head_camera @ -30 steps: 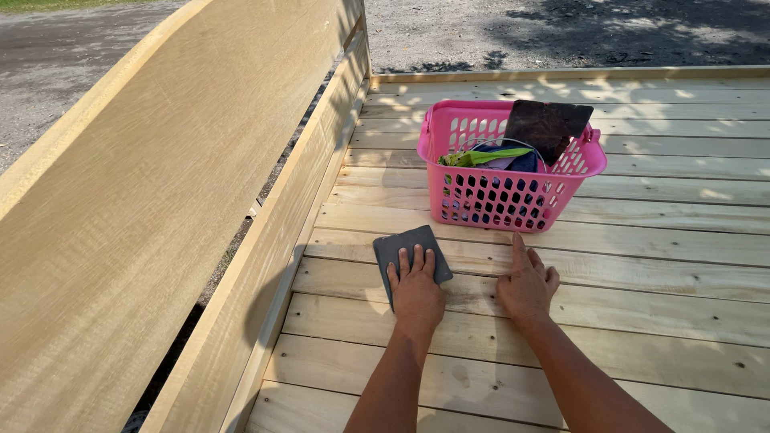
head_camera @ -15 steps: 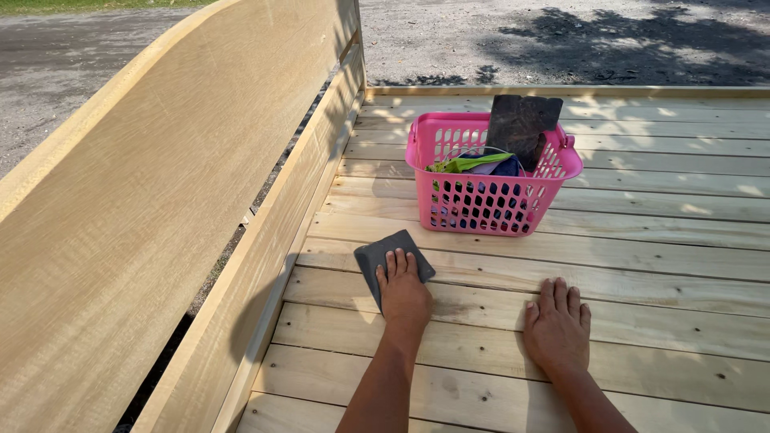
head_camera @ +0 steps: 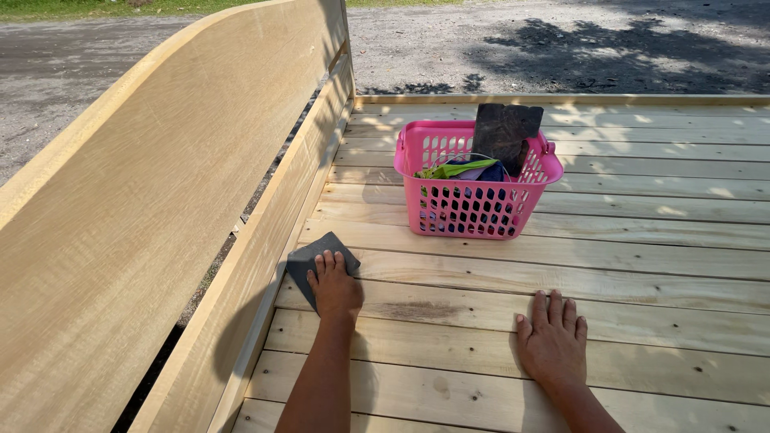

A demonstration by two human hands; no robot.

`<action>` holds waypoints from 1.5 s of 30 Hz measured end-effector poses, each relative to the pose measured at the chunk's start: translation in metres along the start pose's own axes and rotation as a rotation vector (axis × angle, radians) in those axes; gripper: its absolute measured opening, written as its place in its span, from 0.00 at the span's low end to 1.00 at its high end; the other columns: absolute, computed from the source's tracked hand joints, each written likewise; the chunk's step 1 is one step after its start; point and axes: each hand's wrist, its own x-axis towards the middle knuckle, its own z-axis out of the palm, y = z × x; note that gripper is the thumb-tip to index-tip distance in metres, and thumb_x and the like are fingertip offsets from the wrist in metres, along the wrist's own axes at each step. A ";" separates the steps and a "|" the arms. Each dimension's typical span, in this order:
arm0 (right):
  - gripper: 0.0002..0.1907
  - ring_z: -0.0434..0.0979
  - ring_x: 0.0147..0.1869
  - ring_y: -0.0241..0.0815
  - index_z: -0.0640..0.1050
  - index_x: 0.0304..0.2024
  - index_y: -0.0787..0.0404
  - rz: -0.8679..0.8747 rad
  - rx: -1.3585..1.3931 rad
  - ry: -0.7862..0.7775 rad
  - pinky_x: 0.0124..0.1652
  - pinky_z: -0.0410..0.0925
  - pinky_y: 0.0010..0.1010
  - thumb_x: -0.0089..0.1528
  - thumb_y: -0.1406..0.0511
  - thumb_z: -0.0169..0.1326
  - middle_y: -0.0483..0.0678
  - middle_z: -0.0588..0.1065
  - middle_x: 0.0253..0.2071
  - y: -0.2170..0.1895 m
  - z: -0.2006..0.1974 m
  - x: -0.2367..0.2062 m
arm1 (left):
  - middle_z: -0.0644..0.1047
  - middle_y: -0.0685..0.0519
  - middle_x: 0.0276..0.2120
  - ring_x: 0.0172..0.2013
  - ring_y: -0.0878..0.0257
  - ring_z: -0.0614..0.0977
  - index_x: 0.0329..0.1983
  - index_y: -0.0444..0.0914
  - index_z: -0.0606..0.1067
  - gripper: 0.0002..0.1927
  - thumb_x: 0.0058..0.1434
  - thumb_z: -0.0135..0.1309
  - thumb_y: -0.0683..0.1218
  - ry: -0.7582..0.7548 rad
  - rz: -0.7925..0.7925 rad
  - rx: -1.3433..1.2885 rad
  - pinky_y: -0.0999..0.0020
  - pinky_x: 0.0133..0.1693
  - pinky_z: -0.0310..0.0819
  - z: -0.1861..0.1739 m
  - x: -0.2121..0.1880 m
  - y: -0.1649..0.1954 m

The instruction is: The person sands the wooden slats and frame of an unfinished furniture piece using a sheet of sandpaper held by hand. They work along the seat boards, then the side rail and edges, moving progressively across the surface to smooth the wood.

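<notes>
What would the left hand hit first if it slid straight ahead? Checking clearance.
The left hand, flat on the grey pad, points up-left; probably the side board first, not the pink basket.

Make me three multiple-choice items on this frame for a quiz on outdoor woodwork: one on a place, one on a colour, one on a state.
1. Where does the dark sanding sheet lie?
A. in the basket
B. on the planks by the side board
C. on the gravel

2. What colour is the basket?
A. pink
B. blue
C. white

3. How does the right hand stand?
A. gripping the basket handle
B. raised in the air
C. flat on the wooden deck, holding nothing

Answers:
1 B: the left hand presses the sheet down next to the side board.
2 A: its slotted walls are pink.
3 C: its fingers lie spread on a plank.
</notes>
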 end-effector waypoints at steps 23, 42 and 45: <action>0.38 0.43 0.81 0.57 0.53 0.76 0.52 0.002 0.068 -0.057 0.73 0.41 0.49 0.68 0.43 0.30 0.56 0.48 0.78 -0.009 -0.003 0.004 | 0.58 0.49 0.75 0.75 0.55 0.52 0.72 0.41 0.64 0.33 0.59 0.45 0.39 -0.248 0.381 -0.260 0.52 0.72 0.36 0.036 -0.068 0.132; 0.38 0.45 0.81 0.56 0.56 0.75 0.50 -0.005 0.133 -0.019 0.73 0.42 0.50 0.68 0.42 0.30 0.55 0.51 0.78 -0.009 -0.009 0.002 | 0.58 0.50 0.75 0.76 0.55 0.52 0.73 0.40 0.62 0.37 0.57 0.45 0.36 -0.324 0.507 -0.283 0.55 0.73 0.37 0.046 -0.114 0.090; 0.38 0.47 0.81 0.57 0.57 0.75 0.51 -0.011 0.132 0.008 0.73 0.44 0.50 0.67 0.43 0.30 0.56 0.53 0.77 -0.009 -0.009 0.002 | 0.60 0.52 0.74 0.75 0.57 0.54 0.72 0.43 0.65 0.36 0.57 0.46 0.36 -0.164 0.350 -0.253 0.55 0.72 0.41 0.016 -0.083 0.012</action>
